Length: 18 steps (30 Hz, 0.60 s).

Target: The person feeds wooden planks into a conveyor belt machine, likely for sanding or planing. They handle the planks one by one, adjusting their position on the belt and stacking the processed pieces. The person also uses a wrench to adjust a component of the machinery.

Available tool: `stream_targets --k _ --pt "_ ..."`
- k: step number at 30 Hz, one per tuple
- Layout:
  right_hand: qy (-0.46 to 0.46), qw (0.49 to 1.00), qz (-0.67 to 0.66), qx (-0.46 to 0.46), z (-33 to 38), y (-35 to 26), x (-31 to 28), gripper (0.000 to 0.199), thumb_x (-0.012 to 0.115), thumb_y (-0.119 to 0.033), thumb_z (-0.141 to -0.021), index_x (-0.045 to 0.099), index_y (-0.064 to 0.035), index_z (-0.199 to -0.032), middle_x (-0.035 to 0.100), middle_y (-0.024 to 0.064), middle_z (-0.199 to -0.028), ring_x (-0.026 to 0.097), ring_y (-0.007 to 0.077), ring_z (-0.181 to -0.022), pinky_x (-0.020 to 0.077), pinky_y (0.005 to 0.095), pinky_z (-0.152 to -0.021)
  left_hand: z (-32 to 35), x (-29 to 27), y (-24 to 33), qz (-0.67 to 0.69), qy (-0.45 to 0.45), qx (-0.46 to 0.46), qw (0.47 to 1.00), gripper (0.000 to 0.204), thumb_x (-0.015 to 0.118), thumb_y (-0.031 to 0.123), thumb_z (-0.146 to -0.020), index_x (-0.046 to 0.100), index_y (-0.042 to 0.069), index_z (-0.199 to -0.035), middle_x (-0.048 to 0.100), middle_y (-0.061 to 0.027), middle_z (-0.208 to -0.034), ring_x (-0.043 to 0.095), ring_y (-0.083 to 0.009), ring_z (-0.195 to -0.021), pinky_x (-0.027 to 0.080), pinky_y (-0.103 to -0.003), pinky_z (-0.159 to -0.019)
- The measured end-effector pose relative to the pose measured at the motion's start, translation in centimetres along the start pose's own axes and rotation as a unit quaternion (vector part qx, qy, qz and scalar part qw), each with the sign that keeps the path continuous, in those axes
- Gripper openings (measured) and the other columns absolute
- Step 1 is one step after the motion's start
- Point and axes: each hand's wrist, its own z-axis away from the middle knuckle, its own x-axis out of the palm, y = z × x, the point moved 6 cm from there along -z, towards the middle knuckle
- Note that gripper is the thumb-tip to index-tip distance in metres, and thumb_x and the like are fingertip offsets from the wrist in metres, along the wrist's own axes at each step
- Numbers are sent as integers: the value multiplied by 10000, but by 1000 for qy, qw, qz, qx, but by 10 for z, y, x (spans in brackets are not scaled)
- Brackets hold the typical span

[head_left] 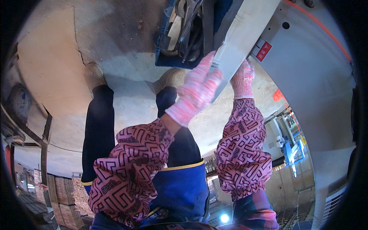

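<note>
White board (245, 34) wasn't yet released: left hand (198, 86) clamped it; right of that grip, right hand (243, 78) was obscured, closure unclear.

On our left hand (197, 89) and right hand (243, 78) we wear matching knitted gloves (191, 97), streaked white and coral pink. Behind each hand puffs a dusty-pink sleeve cover (243, 149), patterned with black maze-like lines and dark lettering, its ends gathered. Farther back from the right hand shows our plaid sleeve (255, 211), dark blue and pink. Nearer us than the left hand is our blue apron (182, 189) with yellow edging; to that hand's left, dark trousers (99, 122) and a pale, dotted shoe (94, 74).
</note>
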Motion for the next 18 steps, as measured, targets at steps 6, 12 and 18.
stream_targets --k 6,12,18 --pt "-8 974 196 -116 -12 -14 7 205 634 -93 -938 659 -34 -1133 684 48 -876 643 161 -710 515 327 -592 -25 -52 -77 111 85 -261 955 537 597 210 -995 462 86 -1500 691 -106 -1101 666 -155 -957 554 -308 -799" --pt "-30 968 179 -172 -18 -6 3 241 643 -159 -955 653 -58 -1174 691 48 -910 652 166 -729 522 330 -633 -51 -86 -117 -250 54 -407 877 781 580 331 -962 185 141 -1609 615 -203 -1334 624 -344 -1193 466 -405 -1016" --pt "-24 986 84 -141 -10 -14 7 248 669 -198 -936 675 -41 -1129 699 48 -873 657 165 -729 531 320 -650 -76 -95 -112 -305 34 -388 869 537 659 269 -904 563 -25 -1344 672 -209 -1260 664 -344 -1153 516 -407 -948"
